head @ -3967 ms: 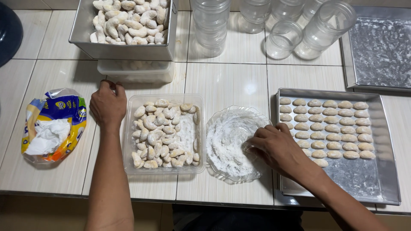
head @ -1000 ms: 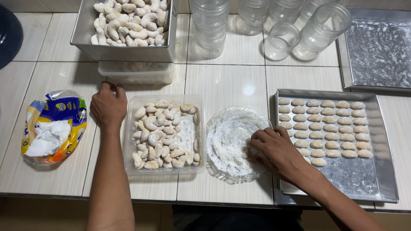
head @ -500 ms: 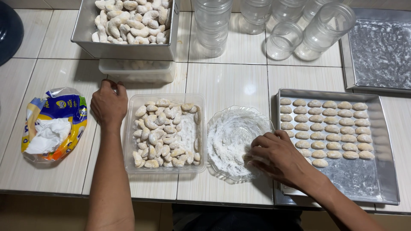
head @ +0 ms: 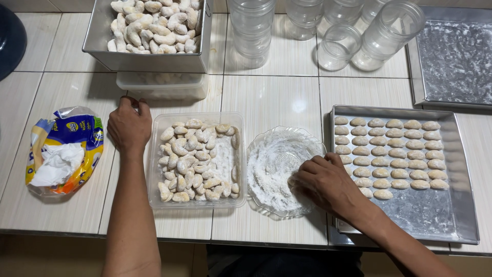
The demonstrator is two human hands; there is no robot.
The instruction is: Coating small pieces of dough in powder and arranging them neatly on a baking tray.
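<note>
Pressing my right hand (head: 328,183) into the glass dish (head: 266,202) of white powder, I am curling my fingers down over something small; I cannot tell what, because my hand is hiding it. The dish is sitting at 6 o'clock on the table (head: 271,97), right under this hand. My left hand (head: 129,127) is resting at 9 o'clock, loosely closed and holding nothing, touching the clear tub (head: 154,200) of powdered cookies. The tray (head: 464,205) of plain cookies (head: 394,154) is lying at 3 o'clock, its rows running left to right, nearer my right hand.
</note>
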